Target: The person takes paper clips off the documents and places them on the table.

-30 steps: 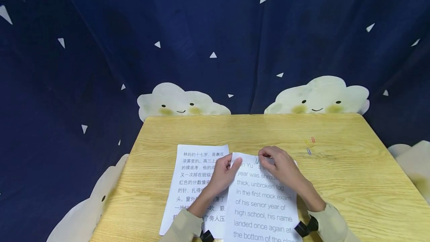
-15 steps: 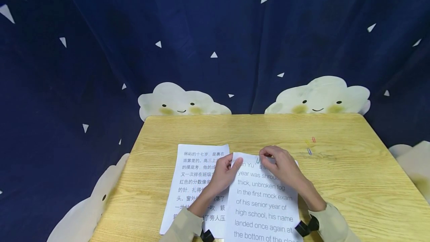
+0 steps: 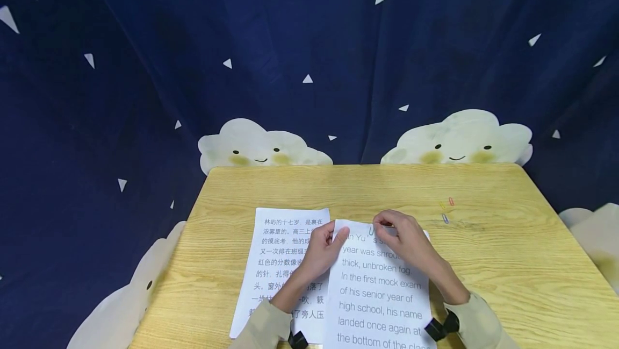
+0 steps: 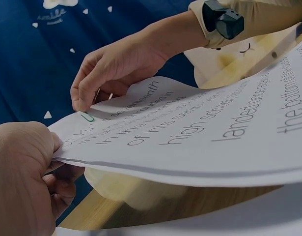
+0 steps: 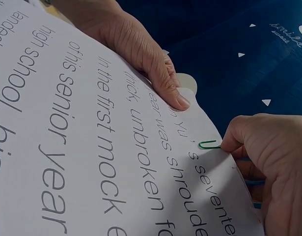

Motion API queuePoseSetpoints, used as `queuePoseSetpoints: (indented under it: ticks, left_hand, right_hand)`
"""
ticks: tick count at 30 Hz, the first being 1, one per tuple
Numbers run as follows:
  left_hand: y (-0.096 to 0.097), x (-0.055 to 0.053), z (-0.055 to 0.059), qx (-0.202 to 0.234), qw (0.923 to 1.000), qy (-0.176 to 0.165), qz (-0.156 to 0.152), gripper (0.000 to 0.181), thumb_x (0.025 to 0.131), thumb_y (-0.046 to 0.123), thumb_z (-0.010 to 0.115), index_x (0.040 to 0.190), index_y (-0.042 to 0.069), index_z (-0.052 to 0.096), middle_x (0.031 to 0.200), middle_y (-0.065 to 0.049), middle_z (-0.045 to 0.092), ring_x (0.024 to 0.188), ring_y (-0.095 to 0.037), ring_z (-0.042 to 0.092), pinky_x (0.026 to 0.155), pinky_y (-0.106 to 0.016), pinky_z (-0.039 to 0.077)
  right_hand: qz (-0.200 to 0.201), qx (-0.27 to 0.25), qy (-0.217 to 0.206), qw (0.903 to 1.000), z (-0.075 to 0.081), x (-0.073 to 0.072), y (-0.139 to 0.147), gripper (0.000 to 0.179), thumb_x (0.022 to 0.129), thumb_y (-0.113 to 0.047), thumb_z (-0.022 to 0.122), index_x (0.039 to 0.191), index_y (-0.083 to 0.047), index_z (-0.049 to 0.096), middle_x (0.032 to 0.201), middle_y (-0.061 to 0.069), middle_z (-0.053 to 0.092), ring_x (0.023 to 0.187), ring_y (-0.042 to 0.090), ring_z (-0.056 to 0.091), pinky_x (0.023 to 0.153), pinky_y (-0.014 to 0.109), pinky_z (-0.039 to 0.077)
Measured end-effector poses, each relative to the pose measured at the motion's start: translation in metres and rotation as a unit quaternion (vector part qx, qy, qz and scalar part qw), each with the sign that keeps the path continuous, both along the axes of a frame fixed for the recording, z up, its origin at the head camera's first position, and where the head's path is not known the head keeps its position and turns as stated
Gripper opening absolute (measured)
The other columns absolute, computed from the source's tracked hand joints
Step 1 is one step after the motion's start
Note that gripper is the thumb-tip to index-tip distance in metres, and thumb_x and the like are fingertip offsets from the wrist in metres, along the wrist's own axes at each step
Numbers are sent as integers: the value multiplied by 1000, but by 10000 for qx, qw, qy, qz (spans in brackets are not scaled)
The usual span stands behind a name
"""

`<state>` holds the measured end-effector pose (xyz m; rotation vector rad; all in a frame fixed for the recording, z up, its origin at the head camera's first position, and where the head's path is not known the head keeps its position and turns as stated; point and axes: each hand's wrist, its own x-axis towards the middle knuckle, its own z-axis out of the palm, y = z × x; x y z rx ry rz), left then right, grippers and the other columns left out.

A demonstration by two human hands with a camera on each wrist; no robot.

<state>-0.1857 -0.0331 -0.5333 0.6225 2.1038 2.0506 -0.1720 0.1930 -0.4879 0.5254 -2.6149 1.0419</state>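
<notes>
My left hand (image 3: 321, 249) pinches the upper left corner of a stack of white paper with English print (image 3: 377, 303), thumb on top and fingers underneath. The stack is raised off the table at its top, as the left wrist view shows. At the top edge, my right hand (image 3: 403, 239) pinches a green paper clip (image 5: 207, 144) between thumb and fingers. The clip's rounded end lies over the printed side near the first line; its other end is hidden by the fingers. Partly under the left forearm lies a second stack of paper with Chinese print (image 3: 271, 273).
Three loose paper clips lie on the wooden table (image 3: 503, 263) to the right: red (image 3: 451, 201), yellow (image 3: 442, 205) and blue (image 3: 445, 219). A dark blue curtain (image 3: 290, 31) with white clouds hangs behind the table's far edge.
</notes>
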Motion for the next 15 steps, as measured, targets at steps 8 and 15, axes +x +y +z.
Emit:
queuePoseSetpoints:
  ticks: [8, 15]
  left_hand:
    - [0, 0, 1, -82, 10000, 41, 34, 23, 101, 28, 55, 112, 12, 68, 74, -7, 70, 54, -24, 66, 43, -31, 54]
    - [-1, 0, 1, -58, 9999, 107, 41, 23, 100, 27, 55, 110, 10, 68, 73, -7, 69, 53, -21, 66, 43, -32, 54]
  right_hand:
    - [2, -48, 42, 10000, 0, 0, 0, 6, 90, -14, 67, 90, -20, 66, 87, -15, 62, 77, 4, 57, 72, 25, 53]
    - [-16, -63, 64, 10000, 0, -1, 0, 7, 90, -14, 67, 90, -20, 66, 87, -15, 62, 78, 4, 57, 72, 25, 53]
